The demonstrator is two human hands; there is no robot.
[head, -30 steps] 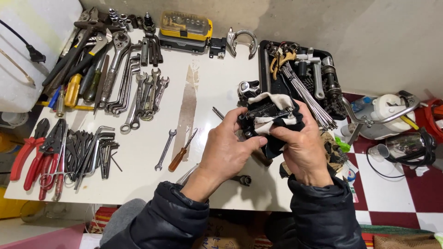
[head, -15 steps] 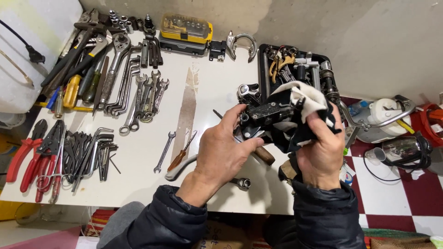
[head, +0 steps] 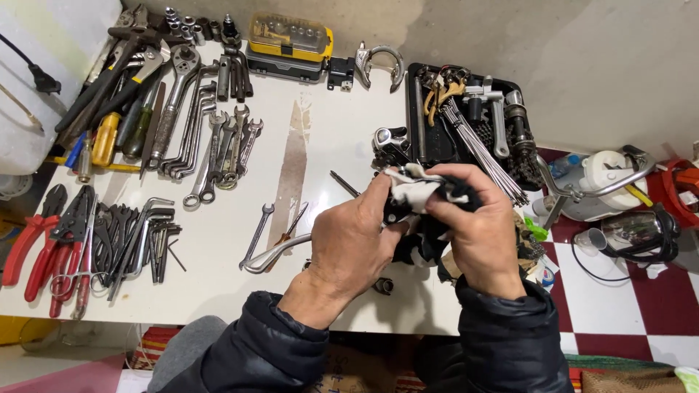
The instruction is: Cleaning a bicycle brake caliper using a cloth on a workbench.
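the wiping step is in hand: the left hand point(head: 357, 236) grips a dark metal part point(head: 393, 142) above the surface point(head: 335, 138), right hand point(head: 477, 225) fingers clenched on the rag point(head: 415, 185). next calls for turning it to an unwiped face.

My hands, left point(head: 357, 236) and right point(head: 477, 225), are working over bare white table point(head: 342, 145) in mid-frame; open room is running up toward the yellow bit case point(head: 290, 40). Spanners point(head: 222, 149) and hex keys point(head: 138, 236) are crowding the left, red pliers point(head: 33, 236) the far left. The black parts tray point(head: 466, 116) is blocking the upper right.
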